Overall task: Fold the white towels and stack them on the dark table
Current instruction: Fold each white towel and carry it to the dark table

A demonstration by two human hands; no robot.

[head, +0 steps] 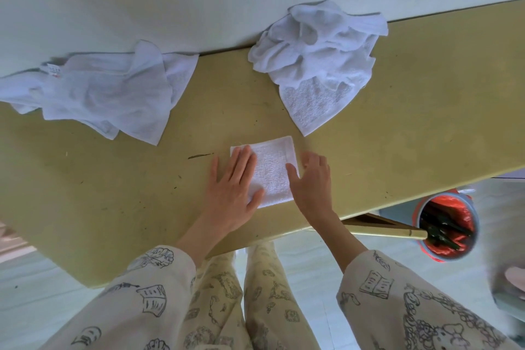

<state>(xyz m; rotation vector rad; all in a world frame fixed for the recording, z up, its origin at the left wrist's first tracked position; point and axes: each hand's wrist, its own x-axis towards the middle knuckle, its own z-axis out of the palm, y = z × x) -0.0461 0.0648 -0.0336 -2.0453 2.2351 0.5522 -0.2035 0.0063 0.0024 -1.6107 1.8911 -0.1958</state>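
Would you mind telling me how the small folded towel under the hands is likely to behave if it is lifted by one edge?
The folded towel is soft terry, so it would probably droop and start to unfold. It looks light. The left hand and right hand rest flat on it, so supporting it underneath seems safer.
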